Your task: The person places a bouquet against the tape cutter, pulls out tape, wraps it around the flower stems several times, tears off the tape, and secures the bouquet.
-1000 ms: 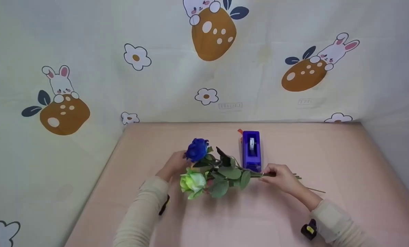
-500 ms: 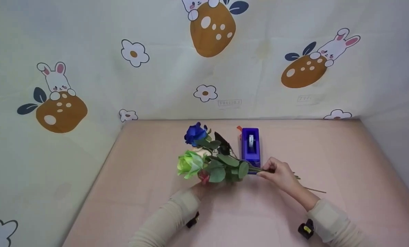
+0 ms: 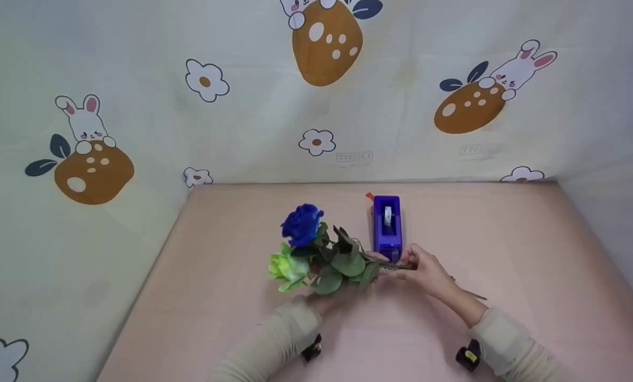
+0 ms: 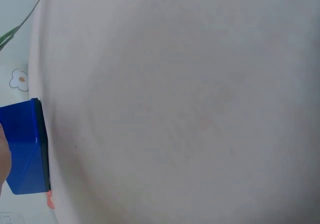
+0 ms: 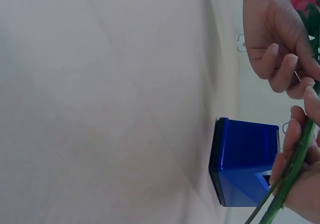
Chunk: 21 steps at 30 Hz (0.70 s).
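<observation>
A bunch of roses lies across the hands in the head view, its heads pointing left. A blue rose (image 3: 301, 225) and a lime-green rose (image 3: 288, 268) show, with dark leaves (image 3: 348, 262) behind them. My right hand (image 3: 430, 273) grips the gathered stems (image 5: 295, 171). Reaching under the leaves, my left hand (image 5: 280, 38) pinches the stems just above the right hand; the leaves hide much of it in the head view. Part of a red rose (image 5: 304, 1) appears at the edge of the right wrist view.
Behind the stems stands a blue-purple tape dispenser (image 3: 387, 228) with a roll in it, close to the right fingers. An orange-red scrap (image 3: 370, 196) sticks out by its back left corner. A patterned cloth wall (image 3: 263, 116) rises behind the pink-beige table (image 3: 231, 233).
My left hand has moved from behind the blossoms, round the front and right to the stems. The rose heads rose, then dropped again. My right hand has kept its grip on the stems.
</observation>
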Available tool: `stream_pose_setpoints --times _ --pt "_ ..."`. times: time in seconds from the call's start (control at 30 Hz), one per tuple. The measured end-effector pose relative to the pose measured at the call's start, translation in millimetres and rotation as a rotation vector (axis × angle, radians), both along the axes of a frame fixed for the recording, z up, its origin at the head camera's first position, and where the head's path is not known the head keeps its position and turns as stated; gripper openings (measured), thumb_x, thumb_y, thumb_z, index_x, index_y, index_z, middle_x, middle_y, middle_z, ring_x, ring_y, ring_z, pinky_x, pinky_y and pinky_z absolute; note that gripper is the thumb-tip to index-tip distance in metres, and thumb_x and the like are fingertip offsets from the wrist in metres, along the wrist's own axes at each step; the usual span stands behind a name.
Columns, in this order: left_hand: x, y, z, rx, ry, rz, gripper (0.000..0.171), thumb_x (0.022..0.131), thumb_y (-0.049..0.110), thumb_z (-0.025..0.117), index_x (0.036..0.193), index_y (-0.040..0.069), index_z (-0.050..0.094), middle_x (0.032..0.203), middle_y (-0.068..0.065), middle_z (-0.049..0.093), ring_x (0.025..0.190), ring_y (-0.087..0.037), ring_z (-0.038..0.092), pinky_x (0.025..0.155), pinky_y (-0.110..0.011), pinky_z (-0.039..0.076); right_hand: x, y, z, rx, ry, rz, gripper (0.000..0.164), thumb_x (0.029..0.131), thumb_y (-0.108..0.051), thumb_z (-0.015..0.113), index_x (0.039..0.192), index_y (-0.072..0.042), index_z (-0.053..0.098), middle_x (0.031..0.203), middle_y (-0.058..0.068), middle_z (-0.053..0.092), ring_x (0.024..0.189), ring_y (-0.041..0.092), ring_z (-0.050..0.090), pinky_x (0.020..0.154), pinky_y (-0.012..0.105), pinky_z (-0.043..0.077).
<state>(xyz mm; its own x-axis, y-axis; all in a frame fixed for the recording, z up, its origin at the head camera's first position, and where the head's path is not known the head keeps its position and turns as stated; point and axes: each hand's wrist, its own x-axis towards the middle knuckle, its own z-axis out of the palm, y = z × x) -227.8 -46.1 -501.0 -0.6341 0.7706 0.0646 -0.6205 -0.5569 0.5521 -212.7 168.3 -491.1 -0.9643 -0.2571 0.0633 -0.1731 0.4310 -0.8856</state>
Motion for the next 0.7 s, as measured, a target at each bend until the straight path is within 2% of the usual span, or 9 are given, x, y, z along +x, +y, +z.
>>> stream_pose_setpoints --times 0.03,0.1,0.13,0.2,0.27,0.4,0.5,0.6,0.7 --pt "-6.4 -2 -0.3 -0.147 0.238 -0.022 0.057 0.088 0.033 0.05 0.126 -0.009 0.044 0.117 -0.017 0.057 0.103 -0.018 0.055 0.092 -0.029 0.041 -2.3 1 -2.1 0.024 0.003 0.014 0.033 0.074 -0.011 0.074 0.085 -0.001 0.045 0.074 0.001 0.052 0.068 0.009 0.046 0.06 0.019 0.039" --pt "-31.7 -4 -22.3 -0.189 0.49 -0.157 0.057 0.094 0.034 0.043 0.135 -0.005 0.036 0.122 -0.015 0.055 0.109 -0.016 0.053 0.095 -0.028 0.039 -5.0 3 -1.5 0.058 -0.008 0.054 0.031 0.075 -0.014 0.074 0.085 -0.001 0.048 0.075 0.001 0.052 0.069 0.011 0.046 0.06 0.02 0.039" --pt "-41.6 -5 -28.2 -0.236 0.709 -0.172 0.065 0.094 0.045 0.04 0.137 -0.004 0.033 0.121 -0.014 0.056 0.106 -0.014 0.053 0.09 -0.027 0.042 -6.0 3 -1.0 0.079 -0.01 0.078 0.029 0.076 -0.016 0.073 0.086 -0.001 0.05 0.077 0.001 0.052 0.07 0.011 0.046 0.061 0.021 0.039" --pt "-58.9 -7 -38.0 -0.172 0.873 -0.287 0.062 0.096 0.045 0.035 0.14 0.001 0.031 0.122 -0.011 0.056 0.106 -0.009 0.052 0.09 -0.024 0.042 -7.9 5 0.2 0.11 -0.014 0.132 0.026 0.079 -0.02 0.071 0.086 -0.001 0.055 0.078 0.002 0.054 0.071 0.012 0.046 0.062 0.021 0.04" --pt "-53.7 -7 -32.7 -0.145 0.872 -0.243 0.064 0.095 0.045 0.037 0.137 -0.003 0.034 0.12 0.0 0.057 0.105 -0.007 0.053 0.089 -0.023 0.042 -8.9 6 0.8 0.142 -0.014 0.179 0.025 0.082 -0.025 0.067 0.086 -0.001 0.06 0.079 0.002 0.057 0.071 0.011 0.047 0.062 0.021 0.04" --pt "-20.8 -13 15.1 -0.252 0.917 -0.094 0.08 0.094 0.047 0.038 0.124 -0.026 0.027 0.116 0.007 0.058 0.1 -0.004 0.052 0.088 -0.024 0.042 -9.5 7 1.1 0.123 -0.05 0.227 0.03 0.088 -0.028 0.06 0.09 0.002 0.065 0.078 0.01 0.06 0.067 0.01 0.046 0.059 0.022 0.04" --pt "-10.1 -16 34.9 -0.28 0.939 -0.1 0.067 0.099 0.035 0.03 0.121 -0.028 0.025 0.113 0.013 0.056 0.1 -0.002 0.05 0.089 -0.023 0.04 -8.8 6 -0.1 0.08 -0.081 0.217 0.031 0.09 -0.024 0.057 0.093 0.007 0.065 0.078 0.016 0.06 0.066 0.009 0.047 0.059 0.022 0.04" --pt "0.8 -18 40.4 -0.343 0.917 -0.032 0.058 0.101 0.026 0.028 0.123 -0.027 0.025 0.124 -0.003 0.055 0.109 -0.011 0.051 0.092 -0.027 0.04 -7.0 4 -1.0 0.066 -0.077 0.174 0.03 0.089 -0.021 0.059 0.091 0.008 0.065 0.079 0.018 0.061 0.067 0.008 0.048 0.06 0.022 0.041" --pt "13.3 -16 31.0 -0.545 0.957 0.148 0.054 0.1 0.026 0.026 0.131 -0.018 0.029 0.138 -0.016 0.043 0.123 -0.019 0.045 0.098 -0.031 0.036 -5.5 2 -1.3 0.071 -0.065 0.117 0.029 0.088 -0.022 0.06 0.089 0.006 0.066 0.078 0.014 0.061 0.067 0.009 0.048 0.059 0.021 0.04"
